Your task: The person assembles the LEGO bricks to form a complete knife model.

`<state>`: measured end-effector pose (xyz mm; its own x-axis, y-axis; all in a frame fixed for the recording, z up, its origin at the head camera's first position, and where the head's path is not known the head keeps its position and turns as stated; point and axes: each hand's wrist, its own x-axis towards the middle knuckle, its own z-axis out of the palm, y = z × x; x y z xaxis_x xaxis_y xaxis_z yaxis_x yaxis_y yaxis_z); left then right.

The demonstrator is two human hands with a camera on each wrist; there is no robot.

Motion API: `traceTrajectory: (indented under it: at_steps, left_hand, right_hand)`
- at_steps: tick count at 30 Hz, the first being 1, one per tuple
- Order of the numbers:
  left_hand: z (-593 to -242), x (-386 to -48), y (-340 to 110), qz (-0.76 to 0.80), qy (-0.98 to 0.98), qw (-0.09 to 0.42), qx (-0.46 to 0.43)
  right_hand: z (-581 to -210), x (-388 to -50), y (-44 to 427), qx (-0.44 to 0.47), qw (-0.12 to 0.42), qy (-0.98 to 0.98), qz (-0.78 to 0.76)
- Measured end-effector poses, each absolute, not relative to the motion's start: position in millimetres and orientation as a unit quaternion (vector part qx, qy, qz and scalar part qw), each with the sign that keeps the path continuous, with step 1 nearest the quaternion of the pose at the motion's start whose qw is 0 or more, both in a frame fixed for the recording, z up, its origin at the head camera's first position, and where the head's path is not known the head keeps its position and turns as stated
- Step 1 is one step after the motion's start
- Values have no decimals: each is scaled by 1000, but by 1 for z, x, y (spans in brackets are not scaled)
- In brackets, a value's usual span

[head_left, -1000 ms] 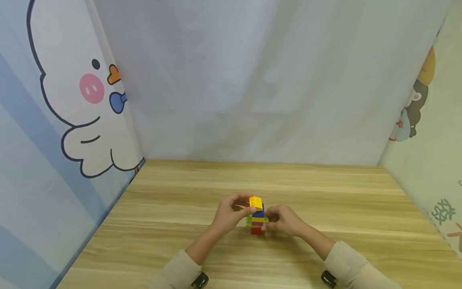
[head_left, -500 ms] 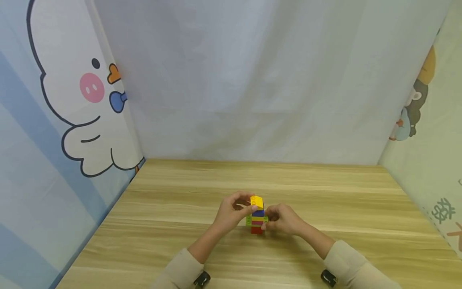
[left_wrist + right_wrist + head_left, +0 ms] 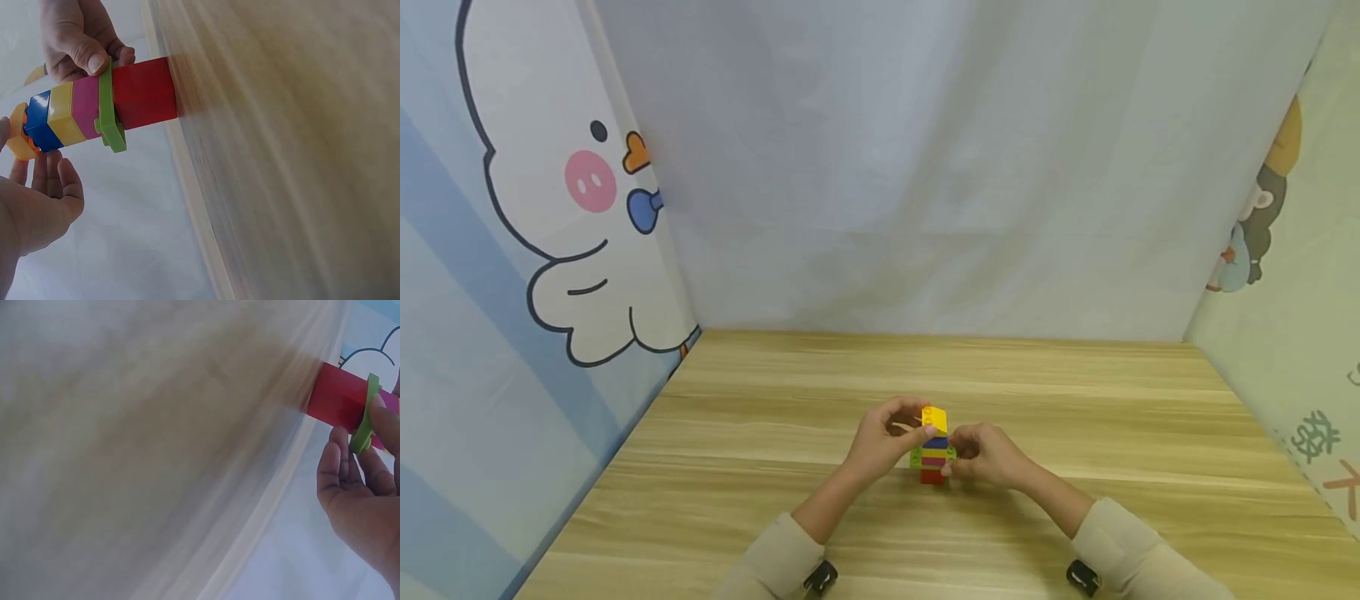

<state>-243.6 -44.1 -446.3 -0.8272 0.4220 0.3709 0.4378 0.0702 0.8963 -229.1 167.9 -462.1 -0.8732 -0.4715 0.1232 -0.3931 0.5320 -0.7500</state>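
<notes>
A tower of toy building bricks stands upright on the wooden table. From the bottom, the left wrist view shows a red brick (image 3: 147,94), a green plate (image 3: 107,103) jutting out both sides, a magenta brick (image 3: 86,107), a yellow brick (image 3: 65,114) and a blue brick (image 3: 42,122). My left hand (image 3: 880,439) pinches a yellow sloped brick (image 3: 936,419) at the very top, over the blue one's studs. Whether it is fully seated I cannot tell. Lower down, my right hand (image 3: 992,456) grips the tower by the green plate, thumb in front.
The wood-grain tabletop (image 3: 1075,400) spreads around the tower. Behind it hangs a pale cloth (image 3: 925,167). Printed cartoon panels flank both sides, with a white figure (image 3: 542,167) on the left one.
The yellow sloped brick has moved slightly to the right with my left hand, lining up more closely over the blue brick. My right hand keeps its hold on the tower.
</notes>
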Motion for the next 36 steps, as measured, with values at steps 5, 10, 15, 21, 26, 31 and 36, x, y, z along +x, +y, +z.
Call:
traceTrajectory:
  at_steps: [5, 10, 15, 21, 26, 31, 36]
  left_hand:
    - [-447, -244, -45, -612, -731, 15, -302]
    - [-441, -241, -45, -610, -735, 14, -296]
    - [-417, -225, -46, -608, -737, 7, -294]
    - [-410, -219, -47, -605, -741, 4, -290]
    - [-410, -219, -46, -596, -752, 1, -283]
    - [-427, -233, -43, -586, -762, 0, -276]
    - [-438, -242, -43, -588, -762, -6, -273]
  right_hand:
    - [-463, -228, 166, -226, 47, 869, -438]
    - [-462, -226, 165, -194, 49, 859, -471]
    - [-462, -226, 164, -191, 52, 853, -482]
    - [-464, -227, 165, -200, 47, 858, -471]
    - [-463, -227, 165, -203, 50, 860, -465]
    - [-462, -228, 166, -202, 55, 862, -463]
    - [-461, -227, 166, -204, 58, 860, -464]
